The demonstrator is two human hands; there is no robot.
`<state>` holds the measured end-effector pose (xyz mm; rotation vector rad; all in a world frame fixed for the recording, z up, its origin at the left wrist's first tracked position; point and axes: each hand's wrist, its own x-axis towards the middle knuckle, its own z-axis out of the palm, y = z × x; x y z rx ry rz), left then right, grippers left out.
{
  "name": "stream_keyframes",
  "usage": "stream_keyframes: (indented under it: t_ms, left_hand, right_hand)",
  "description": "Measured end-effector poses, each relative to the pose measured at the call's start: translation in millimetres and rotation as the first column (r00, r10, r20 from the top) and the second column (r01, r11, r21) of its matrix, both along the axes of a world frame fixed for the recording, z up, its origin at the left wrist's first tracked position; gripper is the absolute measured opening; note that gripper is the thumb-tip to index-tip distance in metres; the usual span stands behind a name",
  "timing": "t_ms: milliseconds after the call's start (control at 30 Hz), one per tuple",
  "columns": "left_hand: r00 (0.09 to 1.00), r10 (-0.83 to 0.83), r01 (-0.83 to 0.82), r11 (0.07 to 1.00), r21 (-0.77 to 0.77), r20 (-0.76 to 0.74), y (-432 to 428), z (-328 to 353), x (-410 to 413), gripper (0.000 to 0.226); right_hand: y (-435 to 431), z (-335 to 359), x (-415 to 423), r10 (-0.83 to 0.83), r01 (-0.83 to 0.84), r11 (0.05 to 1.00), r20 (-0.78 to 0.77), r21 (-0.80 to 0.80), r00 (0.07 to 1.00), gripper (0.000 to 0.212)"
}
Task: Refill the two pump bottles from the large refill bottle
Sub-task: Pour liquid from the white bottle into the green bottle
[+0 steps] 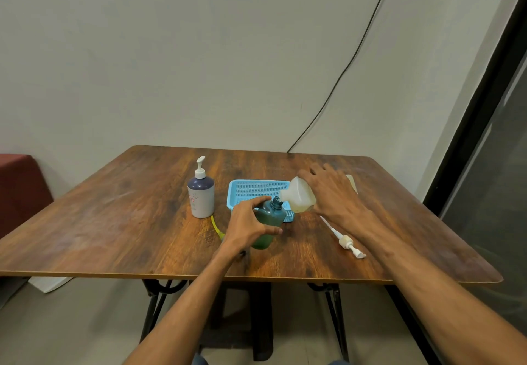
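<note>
Left hand (pixel 247 223) grips the green bottle (pixel 268 222); right hand (pixel 333 190) grasps the tilted refill bottle (pixel 299 198), spout at its neck. First fill apparently under way. Next: keep spout aligned.

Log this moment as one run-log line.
left hand: grips green bottle | right hand: tips refill bottle, mouth at green bottle's neck | loose pump: lying on table | white pump bottle: upright, pump on
</note>
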<state>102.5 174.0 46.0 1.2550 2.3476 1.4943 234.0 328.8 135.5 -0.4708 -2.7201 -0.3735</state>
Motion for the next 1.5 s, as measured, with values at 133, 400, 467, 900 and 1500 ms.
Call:
stream_keyframes:
  t_ms: [133, 400, 467, 900, 1500]
  left_hand:
    - [1.0, 0.0, 0.0, 1.0, 0.003, 0.006, 0, -1, 0, 0.084]
    - [0.996, 0.002, -0.004, 1.0, 0.028, 0.085, -2, -3, -2, 0.081]
    - [0.994, 0.009, -0.015, 0.998, 0.053, 0.112, -3, -4, -3, 0.082]
    - [0.955, 0.055, -0.091, 0.989, 0.112, 0.291, -7, -20, -13, 0.09]
    - [0.955, 0.05, -0.067, 0.997, 0.048, 0.294, -3, -33, -15, 0.088]
  right_hand:
    - [1, -2, -1, 0.006, -0.006, 1.0, 0.0, -0.014, 1.0, 0.077]
    - [3, -12, -1, 0.014, -0.022, 0.993, -0.069, -0.116, 0.998, 0.079]
    - [5, -16, -3, 0.015, -0.031, 0.984, -0.087, -0.177, 0.996, 0.076]
    - [15, -54, 4, -0.246, -0.252, 0.496, -0.413, -0.831, 0.877, 0.077]
    - [21, -113, 10, -0.455, -0.288, 0.363, -0.439, -0.886, 0.775, 0.093]
